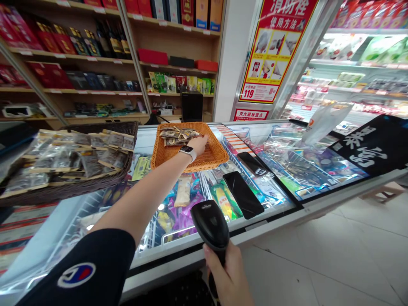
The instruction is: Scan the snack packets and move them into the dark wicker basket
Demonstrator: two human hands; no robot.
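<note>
The right grip (227, 272) is wrapped around a black plastic pistol-shaped handheld scanner (210, 224). The left grip (199, 145) is inside an orange woven rectangular basket (216, 157) on the glass-topped white freezer (283, 222), beside flat brown-and-clear packets (175, 134) lying in it; whether it is pinching any of them is unclear

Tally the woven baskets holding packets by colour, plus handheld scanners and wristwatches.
Dark brown woven basket: 1
Orange-tan woven basket: 1
Black handheld barcode scanner: 1
Dark-faced wristwatch with pale band: 1
Total: 4
</note>
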